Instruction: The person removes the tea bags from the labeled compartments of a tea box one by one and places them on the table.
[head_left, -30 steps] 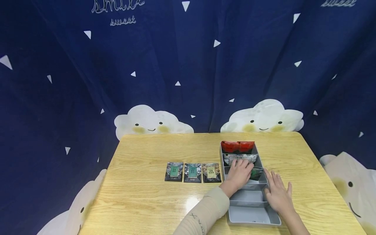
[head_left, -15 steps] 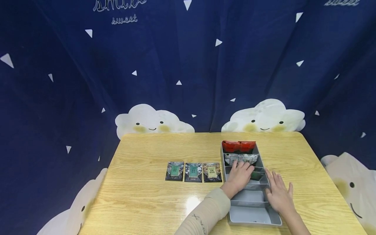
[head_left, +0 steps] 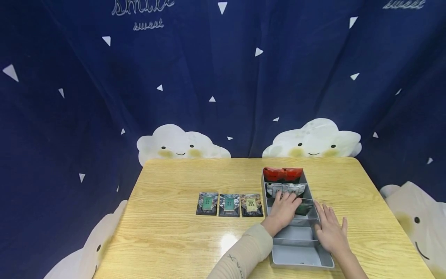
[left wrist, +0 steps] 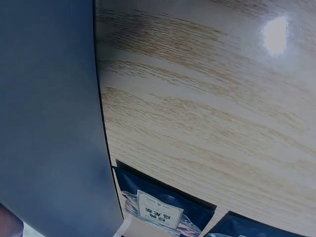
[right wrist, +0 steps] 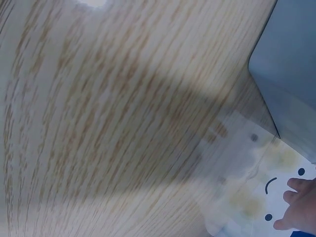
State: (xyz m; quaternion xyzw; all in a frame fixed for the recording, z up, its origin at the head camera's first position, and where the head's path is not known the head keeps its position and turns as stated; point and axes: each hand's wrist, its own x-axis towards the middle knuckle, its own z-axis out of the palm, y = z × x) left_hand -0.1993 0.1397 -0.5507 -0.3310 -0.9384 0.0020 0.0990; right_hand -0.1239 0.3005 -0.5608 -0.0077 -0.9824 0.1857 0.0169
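A grey divided box (head_left: 302, 266) stands at the right of the table. My left hand (head_left: 281, 212) reaches over its third compartment from the back, fingertips at the divider. The thumb and whatever lies under the palm are hidden, so I cannot tell whether it pinches anything. Beside those fingers a dark green packet (head_left: 304, 208) leans in that compartment. Silver packets (head_left: 295, 188) stand in the compartment behind, and red packets (head_left: 292, 175) fill the rearmost one. My right hand (head_left: 330, 232) rests against the box's right side, fingers extended.
Three dark sachets lie in a row left of the box: one with a yellow label (head_left: 251, 205), two with green labels, the middle (head_left: 229, 205) and left (head_left: 207, 204). The wooden table (head_left: 167, 240) meets a blue cloud-print curtain (head_left: 195, 77) at the back.
The dark green packet beside my left fingers has shifted and tilted slightly. Both hands stay in nearly the same place, and the three sachets have not moved.
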